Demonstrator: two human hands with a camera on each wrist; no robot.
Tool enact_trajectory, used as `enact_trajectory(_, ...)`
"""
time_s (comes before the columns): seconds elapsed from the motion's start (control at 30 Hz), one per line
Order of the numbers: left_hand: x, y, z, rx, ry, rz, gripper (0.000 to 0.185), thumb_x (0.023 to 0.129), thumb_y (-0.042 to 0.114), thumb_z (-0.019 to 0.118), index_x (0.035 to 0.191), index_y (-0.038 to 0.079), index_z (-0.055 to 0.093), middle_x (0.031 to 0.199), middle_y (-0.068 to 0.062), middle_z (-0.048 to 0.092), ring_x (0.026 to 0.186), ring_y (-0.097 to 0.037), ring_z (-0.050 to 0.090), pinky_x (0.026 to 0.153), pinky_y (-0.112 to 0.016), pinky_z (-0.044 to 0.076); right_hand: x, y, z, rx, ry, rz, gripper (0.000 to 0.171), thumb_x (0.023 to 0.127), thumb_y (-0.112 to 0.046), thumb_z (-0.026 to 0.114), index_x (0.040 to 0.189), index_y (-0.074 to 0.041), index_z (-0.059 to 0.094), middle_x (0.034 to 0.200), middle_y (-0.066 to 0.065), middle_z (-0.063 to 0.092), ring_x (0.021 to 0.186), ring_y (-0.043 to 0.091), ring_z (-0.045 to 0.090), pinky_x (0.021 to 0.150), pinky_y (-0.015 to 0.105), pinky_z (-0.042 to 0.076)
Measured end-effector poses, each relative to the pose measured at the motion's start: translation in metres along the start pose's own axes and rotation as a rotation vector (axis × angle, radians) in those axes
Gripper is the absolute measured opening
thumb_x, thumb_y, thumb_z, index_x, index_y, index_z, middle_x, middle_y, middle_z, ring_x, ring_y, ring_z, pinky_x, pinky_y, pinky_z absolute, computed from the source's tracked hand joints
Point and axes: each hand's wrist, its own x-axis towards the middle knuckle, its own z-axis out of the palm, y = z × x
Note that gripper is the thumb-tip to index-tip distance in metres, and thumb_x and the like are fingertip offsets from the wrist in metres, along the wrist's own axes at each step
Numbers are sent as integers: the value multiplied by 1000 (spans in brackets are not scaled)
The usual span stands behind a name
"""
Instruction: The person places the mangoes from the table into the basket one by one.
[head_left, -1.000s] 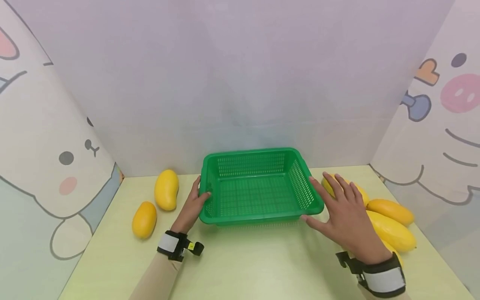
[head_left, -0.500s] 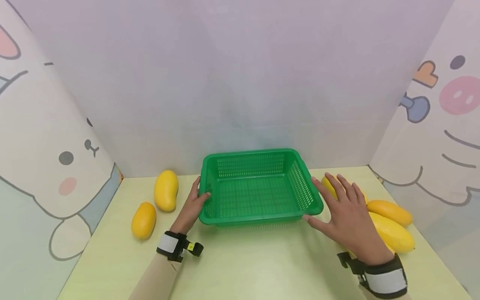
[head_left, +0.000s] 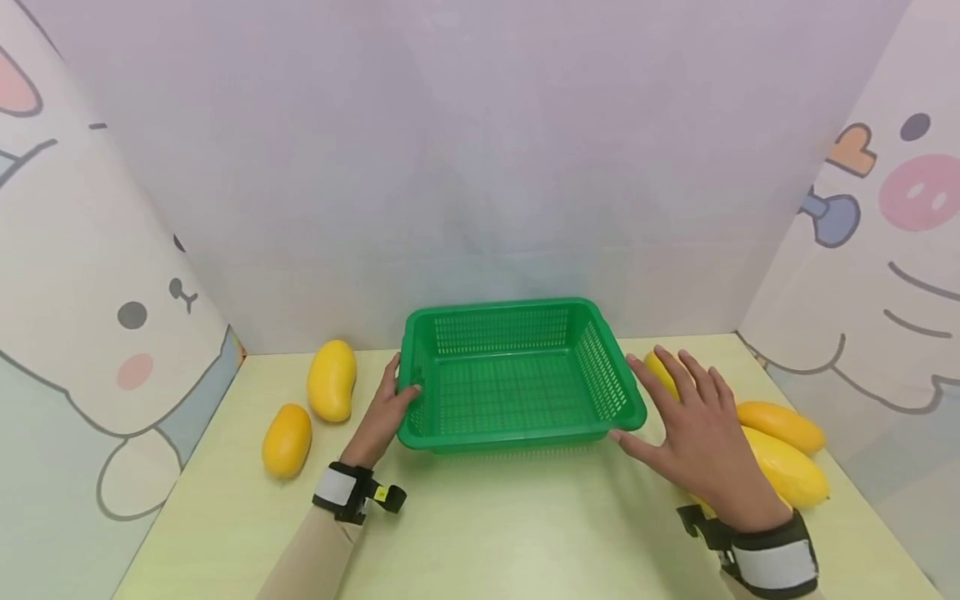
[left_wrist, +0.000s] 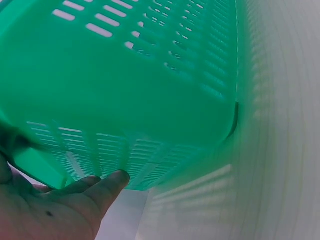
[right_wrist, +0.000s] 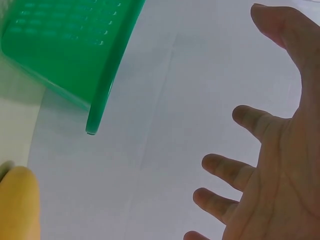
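A green slotted basket (head_left: 517,377) sits on the pale table (head_left: 480,525), close to the back wall, nothing inside it. The left hand (head_left: 384,412) grips its left rim, thumb hooked over the edge and fingers against the outer wall; the left wrist view shows the thumb pressed to the slotted wall. The right hand (head_left: 701,437) hovers just off the basket's right rim, fingers spread and straight, holding nothing, and the right wrist view shows clear space between the fingertips (right_wrist: 215,162) and the basket corner.

Around them: two mangoes on the left, the larger mango (head_left: 332,379) near the basket's left wall and the smaller mango (head_left: 287,440) nearer the table's left edge. On the right, a cluster of mangoes lies beneath and behind the right hand: one mango (head_left: 662,371) peeks out past the fingertips, an orange-tinted mango (head_left: 780,425) lies near the right wall, and a long yellow mango (head_left: 783,475) just in front of it. Cartoon-printed panels flank the table on both sides.

Compared with a second ago, the right hand has drifted slightly right and toward the near edge, away from the rim, covering more of the mango behind it. The left hand's grip and the basket's place are unchanged.
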Motion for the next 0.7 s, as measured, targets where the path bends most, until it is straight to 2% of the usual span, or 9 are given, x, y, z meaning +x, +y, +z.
enact_trajectory(0.7, 2, -3, 0, 17, 10, 6, 72, 106, 14, 44, 164, 19, 2, 161, -19, 28, 142, -33, 32, 116, -58, 21, -4, 3, -5, -29, -33, 37, 100, 78, -60, 76, 161, -24, 32, 155, 22, 36, 139, 48, 30, 105, 72, 22)
